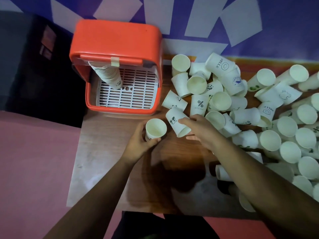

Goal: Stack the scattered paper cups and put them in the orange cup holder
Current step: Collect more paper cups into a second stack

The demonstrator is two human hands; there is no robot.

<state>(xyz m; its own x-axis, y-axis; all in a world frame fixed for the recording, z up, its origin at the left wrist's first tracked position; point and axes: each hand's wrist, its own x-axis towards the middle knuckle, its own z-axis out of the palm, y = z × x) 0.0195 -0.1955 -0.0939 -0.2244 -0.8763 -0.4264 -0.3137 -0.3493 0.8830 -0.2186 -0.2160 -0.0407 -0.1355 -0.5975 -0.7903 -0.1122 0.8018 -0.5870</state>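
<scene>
My left hand [138, 144] grips an upright white paper cup [156, 129], mouth toward me, over the wooden table. My right hand [202, 130] holds a tilted paper cup with a panda print [176, 122], its mouth facing down toward me, just right of the upright cup. The orange cup holder [117, 44] stands at the back left with its front open. Inside it a leaning stack of nested cups [110, 76] rests on a white slotted tray [138, 94]. Several loose cups [259, 114] lie scattered across the right side of the table.
The wooden table [107, 152] ends at its left edge near the cup holder, with a pink surface [34, 161] beyond and a dark area at the back left. A blue and white wall [241, 23] stands right behind the table.
</scene>
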